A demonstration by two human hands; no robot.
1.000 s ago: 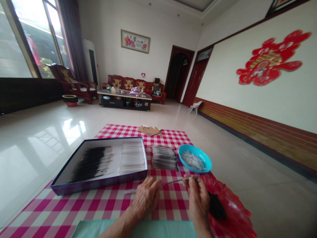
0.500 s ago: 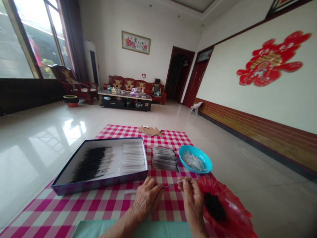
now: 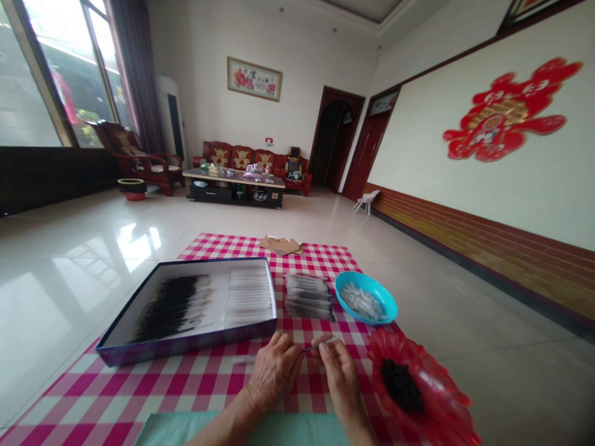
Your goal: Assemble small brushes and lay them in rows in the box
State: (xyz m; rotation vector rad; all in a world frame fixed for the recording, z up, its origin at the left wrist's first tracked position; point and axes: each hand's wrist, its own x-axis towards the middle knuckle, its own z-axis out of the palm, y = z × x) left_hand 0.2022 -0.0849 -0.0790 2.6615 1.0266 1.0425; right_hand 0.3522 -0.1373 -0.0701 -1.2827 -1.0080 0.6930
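My left hand (image 3: pixel 277 362) is closed on a thin, dark, pen-like rod (image 3: pixel 308 349) above the checked cloth. At the rod's other end, the fingers of my right hand (image 3: pixel 338 368) pinch a small whitish tip (image 3: pixel 331 339). A pale clear tube (image 3: pixel 243 359) shows just left of my left hand; I cannot tell if it is held or lies on the cloth. Beyond my hands lies a stack of clear, dark-ended sticks (image 3: pixel 308 296). A blue bowl (image 3: pixel 393 301) holds small whitish tips (image 3: pixel 361 301). Right of my right hand, a red petal-shaped dish (image 3: pixel 439 384) holds small black pieces (image 3: pixel 400 385).
A shallow box (image 3: pixel 186 349) at left contains black-ended sticks (image 3: pixel 170 306) and rows of clear tubes (image 3: pixel 249 296). Torn cardboard (image 3: pixel 283 245) lies at the far end of the checked tablecloth (image 3: pixel 195 384). A green cloth (image 3: pixel 176 427) lies along the near edge.
My right hand has moved left, closer to my left hand, and a shorter length of the rod shows between them. My left hand stays nearly in place.
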